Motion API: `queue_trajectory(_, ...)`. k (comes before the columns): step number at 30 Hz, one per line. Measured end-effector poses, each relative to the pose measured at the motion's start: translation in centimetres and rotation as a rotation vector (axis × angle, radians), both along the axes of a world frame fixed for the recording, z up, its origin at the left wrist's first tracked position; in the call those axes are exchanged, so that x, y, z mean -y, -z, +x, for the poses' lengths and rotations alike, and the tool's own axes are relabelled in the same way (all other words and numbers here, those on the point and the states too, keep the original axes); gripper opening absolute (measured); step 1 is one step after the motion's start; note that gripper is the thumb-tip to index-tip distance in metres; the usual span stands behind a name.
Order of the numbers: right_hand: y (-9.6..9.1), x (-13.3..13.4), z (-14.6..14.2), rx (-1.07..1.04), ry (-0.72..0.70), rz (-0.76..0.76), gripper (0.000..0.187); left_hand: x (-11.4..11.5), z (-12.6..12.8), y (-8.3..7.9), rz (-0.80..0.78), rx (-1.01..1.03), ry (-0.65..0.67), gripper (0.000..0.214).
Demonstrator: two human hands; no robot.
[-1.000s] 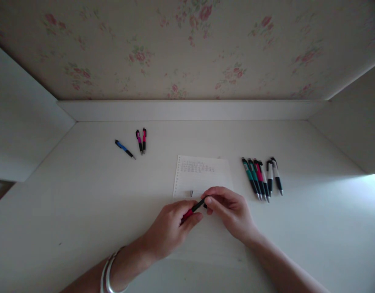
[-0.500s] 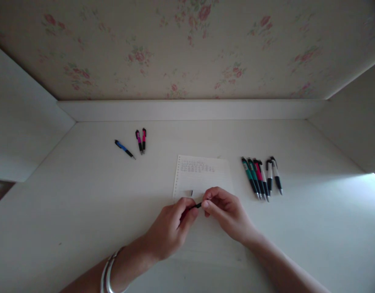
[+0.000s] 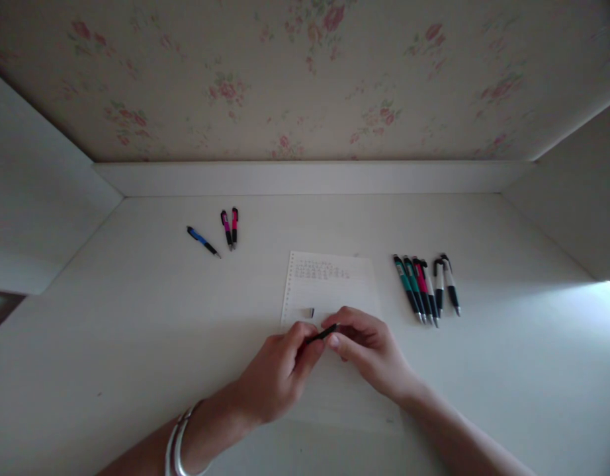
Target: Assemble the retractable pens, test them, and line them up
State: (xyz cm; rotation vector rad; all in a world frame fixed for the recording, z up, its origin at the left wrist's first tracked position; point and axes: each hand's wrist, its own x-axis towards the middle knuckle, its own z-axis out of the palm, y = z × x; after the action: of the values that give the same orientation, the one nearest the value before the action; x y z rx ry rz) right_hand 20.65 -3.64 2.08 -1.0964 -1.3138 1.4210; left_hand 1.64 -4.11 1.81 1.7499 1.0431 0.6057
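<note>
My left hand (image 3: 280,370) is closed around a pen barrel, most of it hidden inside the fingers. The black grip end of this pen (image 3: 325,333) sticks out to the right, tilted slightly up. My right hand (image 3: 367,347) is curled at that end, index finger behind it and thumb just below, in a loose hold. A small silver piece (image 3: 311,313), which looks like a pen's metal tip, rests on a lined sheet of paper (image 3: 329,291) just beyond my hands. Handwriting covers the sheet's upper lines.
Several pens with black grips, green (image 3: 407,284), red (image 3: 420,281) and white (image 3: 451,284), lie to the right of the paper. At the back left are a blue pen (image 3: 203,242), a purple pen (image 3: 226,228) and a pink pen (image 3: 234,226). A white ledge (image 3: 309,178) borders the white desk (image 3: 136,317).
More of the pen's black end now shows beyond my left fingers. My right thumb and index finger have shifted from pinching its tip to a looser grip around it.
</note>
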Motion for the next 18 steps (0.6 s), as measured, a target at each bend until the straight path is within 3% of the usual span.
queue_trajectory(4,0.15,0.24,0.02,-0.038,-0.071,-0.028,0.023,-0.15,-0.04,-0.33,0.04,-0.004,0.055,0.037)
queue_trajectory(10,0.71,0.3,-0.12,-0.031,-0.041,-0.078,0.022,0.02,0.02,-0.34,-0.031,-0.015,0.023,0.022)
queue_trajectory(14,0.64,0.34,-0.04,-0.082,-0.107,-0.04,0.038,-0.05,-0.12,-0.37,-0.004,0.009,0.063,0.034)
queue_trajectory(18,0.28,0.11,-0.04,-0.022,-0.09,0.004,0.02,-0.01,-0.11,-0.46,-0.019,0.0,0.071,0.027)
